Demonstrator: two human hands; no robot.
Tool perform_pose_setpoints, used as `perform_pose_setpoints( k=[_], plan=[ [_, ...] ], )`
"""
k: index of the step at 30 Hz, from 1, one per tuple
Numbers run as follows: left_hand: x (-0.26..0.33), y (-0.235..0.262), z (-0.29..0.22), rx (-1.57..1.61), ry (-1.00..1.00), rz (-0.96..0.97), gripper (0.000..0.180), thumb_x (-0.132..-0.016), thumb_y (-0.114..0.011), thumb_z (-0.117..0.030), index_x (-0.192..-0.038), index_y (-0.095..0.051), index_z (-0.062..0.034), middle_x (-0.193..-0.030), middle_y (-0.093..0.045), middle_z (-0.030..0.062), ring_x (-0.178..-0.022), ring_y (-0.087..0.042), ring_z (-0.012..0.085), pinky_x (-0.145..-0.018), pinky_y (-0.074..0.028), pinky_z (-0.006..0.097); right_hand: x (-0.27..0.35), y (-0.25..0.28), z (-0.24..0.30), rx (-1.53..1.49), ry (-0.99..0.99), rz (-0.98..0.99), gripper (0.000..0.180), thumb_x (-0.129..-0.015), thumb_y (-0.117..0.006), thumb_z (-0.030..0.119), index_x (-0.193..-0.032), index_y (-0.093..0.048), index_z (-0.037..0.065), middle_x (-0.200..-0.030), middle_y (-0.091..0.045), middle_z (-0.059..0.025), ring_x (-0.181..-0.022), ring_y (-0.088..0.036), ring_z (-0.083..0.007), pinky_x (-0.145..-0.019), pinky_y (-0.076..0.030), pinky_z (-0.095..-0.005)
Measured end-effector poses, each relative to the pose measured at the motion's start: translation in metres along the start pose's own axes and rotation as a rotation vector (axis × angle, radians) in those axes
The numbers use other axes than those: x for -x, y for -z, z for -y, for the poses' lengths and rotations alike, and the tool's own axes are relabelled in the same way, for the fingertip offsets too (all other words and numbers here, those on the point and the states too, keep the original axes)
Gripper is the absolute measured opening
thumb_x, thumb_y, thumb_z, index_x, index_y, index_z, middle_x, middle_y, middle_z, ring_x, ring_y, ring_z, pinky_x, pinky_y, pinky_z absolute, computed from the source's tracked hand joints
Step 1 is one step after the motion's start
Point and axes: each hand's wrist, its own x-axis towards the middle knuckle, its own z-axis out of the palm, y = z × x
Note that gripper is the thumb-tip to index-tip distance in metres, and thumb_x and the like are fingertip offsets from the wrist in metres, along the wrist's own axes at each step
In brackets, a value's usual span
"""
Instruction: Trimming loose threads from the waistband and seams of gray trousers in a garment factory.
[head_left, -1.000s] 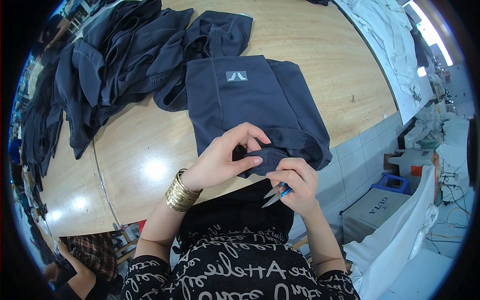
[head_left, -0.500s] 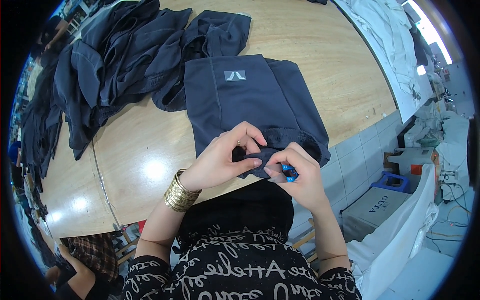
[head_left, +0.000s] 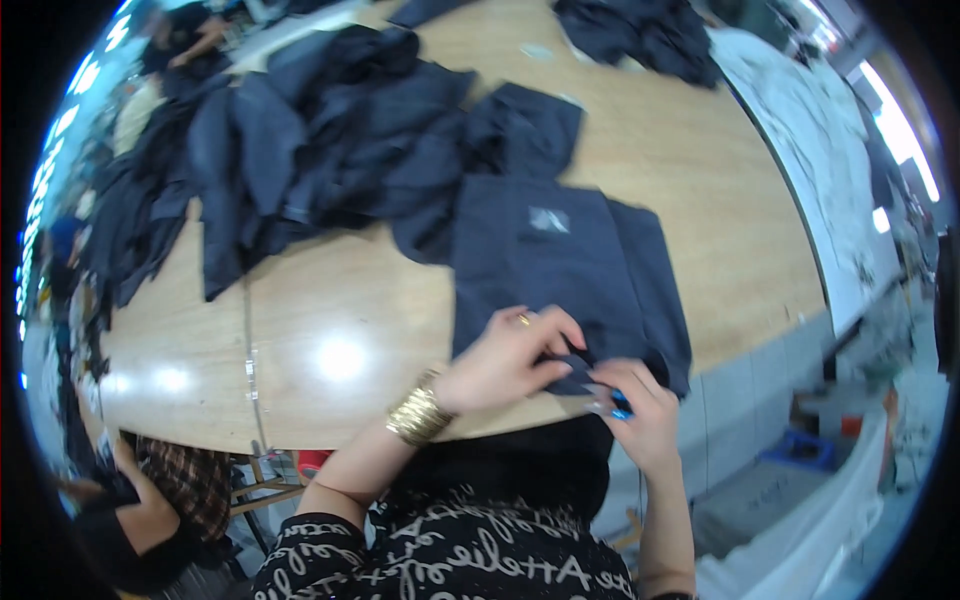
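Observation:
A dark navy garment (head_left: 545, 265) with a small pale reflective patch lies flat at the table's near edge, its gathered elastic opening toward me. My left hand (head_left: 505, 362), below a stack of gold bangles, pinches the fabric at that opening between thumb and fingers. Close beside it, my right hand (head_left: 645, 415) is closed around small blue-handled thread snips (head_left: 621, 404), the blades pointing toward the left hand. Its fingertips touch the garment's edge too. Motion blur hides the fine detail at the fingertips.
A heap of dark garments (head_left: 330, 150) covers the table's (head_left: 320, 300) left and back. Another dark pile (head_left: 640, 35) lies at the far right. White cloth (head_left: 800, 130) lines the right side. A blue stool (head_left: 800, 450) stands low right; people are at left.
The view has tilted up and swung left, so everything appears lower and further right, and blurred. The far pile has come into view. Both hands stay at the garment's opening.

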Motion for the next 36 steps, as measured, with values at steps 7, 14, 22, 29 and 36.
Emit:
perform_pose_setpoints(
  k=[7, 14, 22, 29, 36],
  plan=[
    [0.024, -0.042, -0.013, -0.413, -0.169, -0.18, 0.028, -0.087, -0.064, -0.03, -0.111, -0.061, -0.0147, -0.104, -0.062, 0.0015, -0.106, -0.057, 0.0198, -0.109, -0.023, 0.052, -0.001, 0.008, 0.0, -0.095, -0.264, 0.058, 0.016, -0.077, -0.071, 0.004, -0.09, -0.063, -0.002, -0.068, -0.058, -0.0049, -0.063, -0.05, -0.0072, -0.06, -0.043, -0.0235],
    [0.007, -0.012, 0.0, 0.121, -0.008, 0.087, 0.023, -0.09, -0.062, -0.024, -0.102, -0.065, -0.0046, -0.087, -0.067, 0.0118, -0.084, -0.064, 0.0278, -0.082, -0.049, 0.036, -0.011, 0.027, -0.001, -0.255, -0.365, 0.1, 0.016, -0.075, -0.074, 0.006, -0.082, -0.064, -0.003, -0.065, -0.056, -0.002, -0.065, -0.05, -0.0075, -0.062, -0.043, -0.0241],
    [0.012, 0.025, -0.001, 0.844, 0.341, 0.177, 0.024, -0.094, -0.057, -0.014, -0.107, -0.065, 0.0052, -0.095, -0.067, 0.0022, -0.086, -0.058, 0.0064, -0.081, -0.047, 0.022, -0.035, 0.018, 0.01, -0.762, -0.438, 0.067, 0.015, -0.084, -0.066, 0.005, -0.098, -0.064, -0.001, -0.074, -0.057, 0.0044, -0.068, -0.048, -0.0026, -0.064, -0.039, -0.0179],
    [0.014, 0.017, 0.0, 0.944, 0.355, 0.228, 0.027, -0.097, -0.053, -0.013, -0.115, -0.062, 0.0043, -0.099, -0.067, 0.0033, -0.085, -0.059, 0.0049, -0.079, -0.048, 0.019, -0.027, 0.014, 0.005, -0.735, -0.287, -0.031, 0.012, -0.085, -0.063, 0.0, -0.096, -0.061, 0.003, -0.082, -0.055, 0.0025, -0.065, -0.05, -0.0036, -0.06, -0.039, -0.0197],
    [0.012, 0.003, -0.006, 1.19, 0.419, 0.209, 0.034, -0.097, -0.052, -0.014, -0.125, -0.055, 0.0051, -0.111, -0.066, 0.0069, -0.096, -0.061, 0.0086, -0.087, -0.047, 0.022, -0.013, -0.004, 0.021, -0.097, -0.005, -0.405, 0.039, -0.068, -0.078, 0.0, -0.105, -0.067, 0.007, -0.088, -0.057, -0.0073, -0.068, -0.059, -0.018, -0.057, -0.048, -0.0286]
  ],
)
